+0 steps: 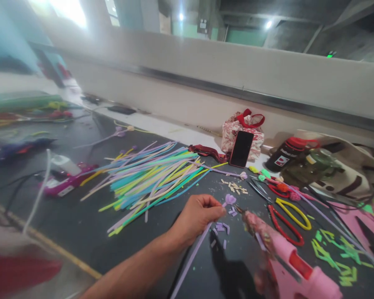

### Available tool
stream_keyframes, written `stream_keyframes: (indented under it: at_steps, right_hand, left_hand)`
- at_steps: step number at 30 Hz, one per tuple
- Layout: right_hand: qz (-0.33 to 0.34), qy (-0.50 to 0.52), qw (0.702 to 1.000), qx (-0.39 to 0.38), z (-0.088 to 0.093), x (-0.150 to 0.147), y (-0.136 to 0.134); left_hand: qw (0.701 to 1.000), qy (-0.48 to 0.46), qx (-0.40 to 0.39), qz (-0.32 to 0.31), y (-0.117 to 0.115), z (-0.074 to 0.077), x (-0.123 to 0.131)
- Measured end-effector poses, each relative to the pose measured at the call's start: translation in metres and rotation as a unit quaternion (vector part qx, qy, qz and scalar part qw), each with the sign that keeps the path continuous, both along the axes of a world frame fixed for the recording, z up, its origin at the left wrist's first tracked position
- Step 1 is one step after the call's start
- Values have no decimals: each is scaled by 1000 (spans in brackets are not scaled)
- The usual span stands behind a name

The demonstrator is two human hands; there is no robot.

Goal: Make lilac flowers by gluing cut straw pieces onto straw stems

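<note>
Pinched in my left hand (204, 214) is a purple stem (191, 259) topped by a small purple flower (230, 199). To its right, my right hand (263, 276), blurred and partly hidden, is wrapped round a pink glue gun (286, 253). The gun's nozzle points at the flower, with a small gap between them. Short purple pieces (221, 227) lie on the dark table below the flower. Cream pieces (234, 187) are scattered just behind it.
Many coloured strips (152, 178) spread across the table's left middle. Pliers with red handles (285, 226) and yellow handles (294, 214) lie at right, near green scraps (339, 253). Behind stand a phone (241, 148), a patterned bag (230, 135) and a black bottle (283, 155).
</note>
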State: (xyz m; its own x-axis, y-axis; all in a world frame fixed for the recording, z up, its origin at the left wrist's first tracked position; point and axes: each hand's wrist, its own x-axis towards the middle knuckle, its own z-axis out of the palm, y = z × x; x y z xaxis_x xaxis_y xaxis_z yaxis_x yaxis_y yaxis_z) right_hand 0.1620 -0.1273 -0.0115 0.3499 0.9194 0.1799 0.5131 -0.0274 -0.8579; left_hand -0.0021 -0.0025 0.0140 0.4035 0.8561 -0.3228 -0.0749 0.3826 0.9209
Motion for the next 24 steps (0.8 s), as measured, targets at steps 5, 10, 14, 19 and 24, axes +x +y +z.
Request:
stream_keyframes:
  at_steps: [5, 10, 14, 19, 24]
  right_hand:
    - [5, 91, 995, 32, -21, -7, 60]
    - [3, 160, 986, 57, -35, -5, 94]
    - [2, 193, 978, 73, -38, -3, 91]
    - [3, 210, 974, 87, -35, -5, 88]
    - [-1, 211, 972, 106, -27, -17, 84]
  left_hand:
    - [998, 35, 45, 11, 1, -2, 0]
    - [993, 74, 89, 12, 0, -4, 0]
    - [989, 98, 111, 13, 0, -5, 0]
    - [987, 104, 120, 18, 0, -4, -1]
    - [987, 100, 122, 20, 0, -3, -1]
